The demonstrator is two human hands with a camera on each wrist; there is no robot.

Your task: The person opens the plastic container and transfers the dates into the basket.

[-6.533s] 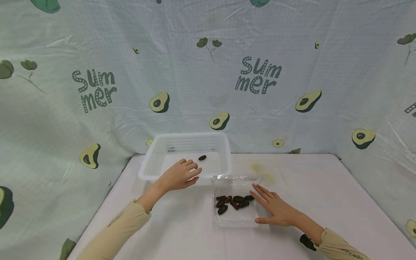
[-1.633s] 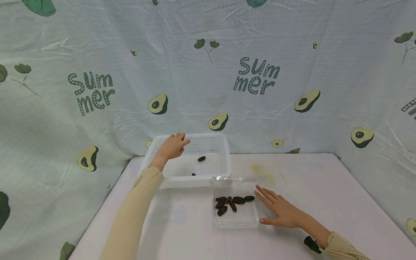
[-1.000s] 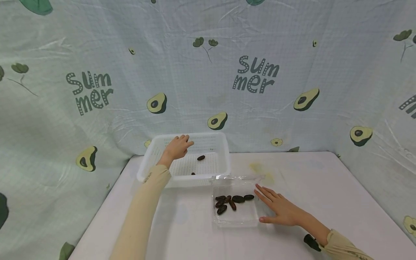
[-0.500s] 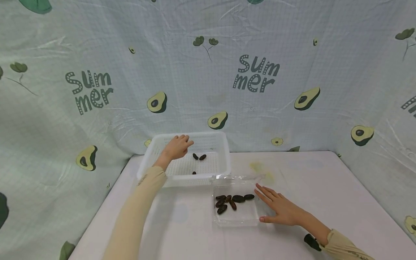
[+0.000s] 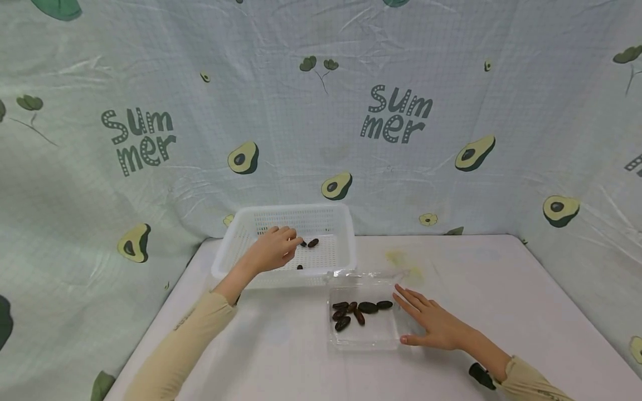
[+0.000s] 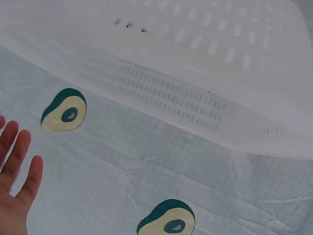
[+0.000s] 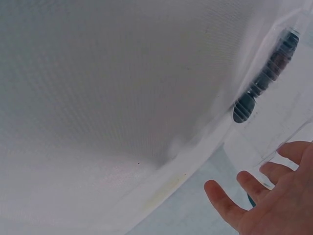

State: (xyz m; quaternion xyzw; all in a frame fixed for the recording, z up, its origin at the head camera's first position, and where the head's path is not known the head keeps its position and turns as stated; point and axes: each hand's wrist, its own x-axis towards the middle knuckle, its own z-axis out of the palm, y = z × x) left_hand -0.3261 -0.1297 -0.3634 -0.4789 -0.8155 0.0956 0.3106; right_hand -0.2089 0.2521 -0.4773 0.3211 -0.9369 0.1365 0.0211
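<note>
My left hand (image 5: 273, 249) hovers over the white perforated basket (image 5: 326, 218). In the left wrist view its fingers are loosely extended, and nothing is seen in them. Three dark dates lie in the basket: one date (image 5: 313, 243) near the middle, another beside it partly hidden by my fingertips, and a third date (image 5: 300, 267) by the front wall. My right hand (image 5: 436, 324) rests with spread fingers at the right side of a clear plastic box (image 5: 373, 337). Several brown dates (image 5: 368, 307) lie inside that box, mostly toward its left and back.
The box's clear raised lid (image 5: 371, 273) meets the basket's front right corner. A white-covered table (image 5: 476, 278) carries both containers. A patterned sheet (image 5: 401, 184) hangs behind and at the sides. A black object (image 5: 482, 376) sits by the right sleeve.
Since the first frame, the basket has gone from one visible date to three, and the box holds fewer. My left hand has just drawn back toward the basket's front. The right hand stays put.
</note>
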